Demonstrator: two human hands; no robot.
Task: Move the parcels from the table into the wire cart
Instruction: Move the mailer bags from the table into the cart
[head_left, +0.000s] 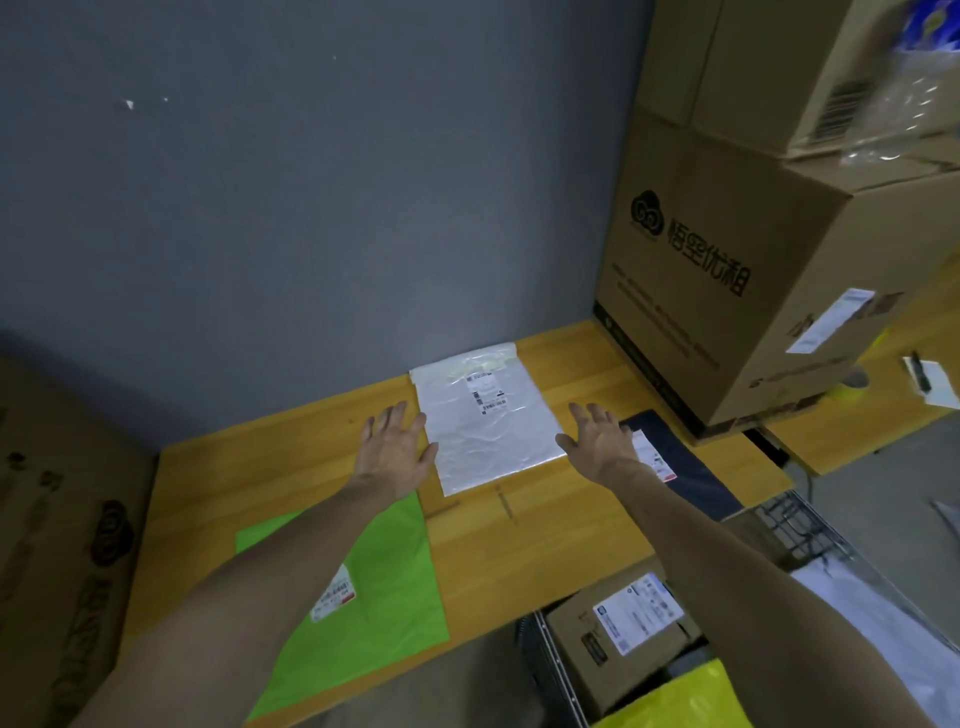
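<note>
While both arms reach forward over the yellow wooden desk (519, 551), the left hand (397, 449) is spread with straight fingers just beside the left edge of the flat white plastic mailer parcel (485, 428) and grasps nothing. The right hand (602, 441) is likewise spread wide and empty at the parcel's right edge, partly covering the label of a dark navy flat parcel (696, 470). Contact between either hand and the white parcel cannot be confirmed. The white parcel lies flat near the grey wall (311, 208), label up. A bright green plastic mailer parcel (374, 561) lies near the desk's front edge under the left forearm. The wire cart (795, 525) stands at the desk's lower right, holding a brown cardboard box (618, 634) and a yellow plastic bag (680, 701). A large brown cardboard carton (727, 270) stands on the desk at right.
</note>
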